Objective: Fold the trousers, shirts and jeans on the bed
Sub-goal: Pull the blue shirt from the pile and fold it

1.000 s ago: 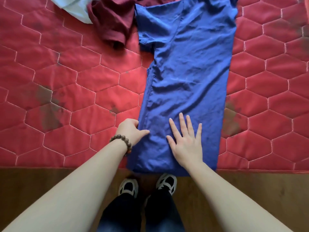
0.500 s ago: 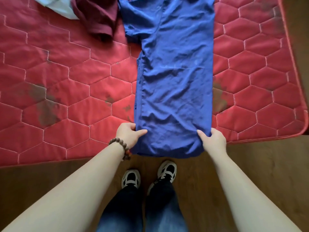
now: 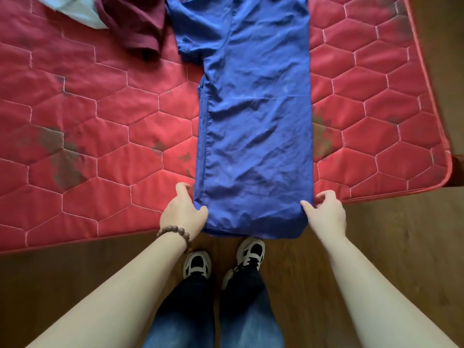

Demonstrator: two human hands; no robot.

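A blue shirt lies lengthwise on the red quilted mattress, folded into a long narrow strip, with one sleeve sticking out at the upper left. Its hem hangs slightly over the near mattress edge. My left hand, with a bead bracelet on the wrist, pinches the hem's left corner between thumb and fingers. My right hand pinches the hem's right corner the same way. A maroon garment and a pale blue one lie bunched at the top left of the bed.
The mattress's right edge and rounded corner are close to the shirt. A wooden floor runs along the near side, where my legs and shoes stand right against the bed.
My right hand has left the top of the shirt and taken the hem's right corner. My left hand has kept the left corner. The view has shifted right, showing the bed's corner.
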